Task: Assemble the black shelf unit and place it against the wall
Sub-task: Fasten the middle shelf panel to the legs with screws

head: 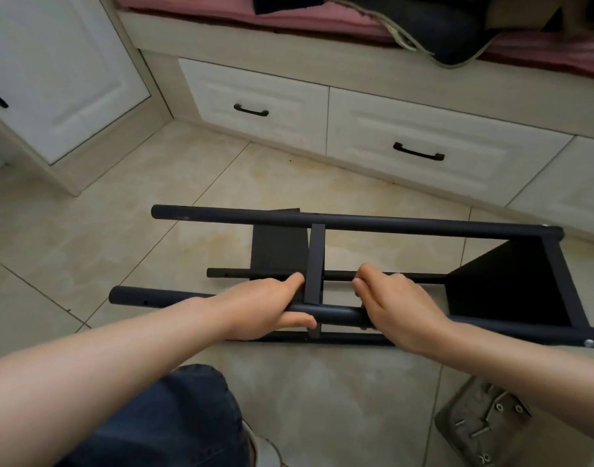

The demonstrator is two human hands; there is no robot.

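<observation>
Saw a black shelf frame (356, 221) over beige, brown-mottled floor tiles (120, 230), cream drawers (457, 139) with black handles (418, 152), a pink cushion (305, 18) under dark navy fabric (440, 32), blue jeans (174, 419), silver screws (499, 406) in a clear bag (457, 412).

Your shelf unit (356, 221) looks like smooth metal tubing in a matt black coat with a faint sheen. Its flat panels (511, 281) are a duller black, and a bright silver bolt head (591, 342) shows at the near right corner. The floor tiles (187, 183) are glossy beige with a marbled look, and the far drawers (255, 96) look like satin white painted wood with black handles (418, 152). Farther off lies a pink cloth cushion (288, 18), your knee is in blue denim (174, 419), and near right a crinkled clear plastic bag (470, 433) holds shiny metal screws (499, 406).
</observation>
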